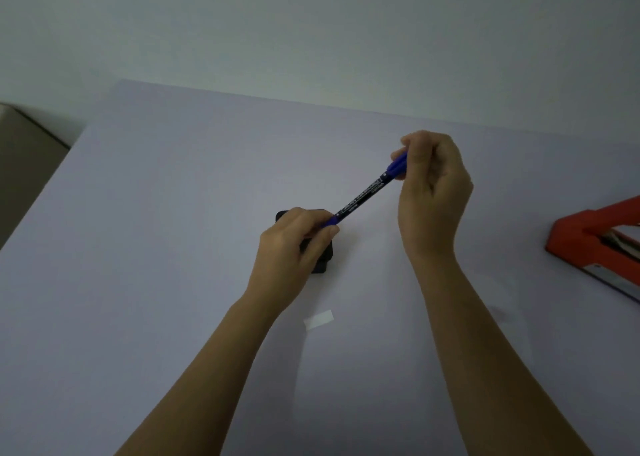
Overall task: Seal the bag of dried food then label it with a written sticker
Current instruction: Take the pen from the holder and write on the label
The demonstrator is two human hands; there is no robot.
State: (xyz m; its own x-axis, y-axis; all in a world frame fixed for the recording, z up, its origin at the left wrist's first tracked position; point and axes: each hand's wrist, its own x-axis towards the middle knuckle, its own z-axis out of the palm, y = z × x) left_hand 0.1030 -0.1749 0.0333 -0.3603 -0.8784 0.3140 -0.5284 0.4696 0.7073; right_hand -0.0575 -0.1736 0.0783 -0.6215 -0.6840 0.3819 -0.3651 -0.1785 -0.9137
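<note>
A blue marker pen with a black printed barrel is held slanted above the table between both hands. My left hand pinches its lower blue end. My right hand grips the upper blue cap end with curled fingers. A small white sticker lies flat on the table near me, below my left wrist. A black square object sits under my left hand, mostly hidden. No bag of dried food is visible.
A red device with a metal strip lies at the right edge of the pale table. The table's far edge meets a plain wall. At the far left stands a grey-brown piece of furniture.
</note>
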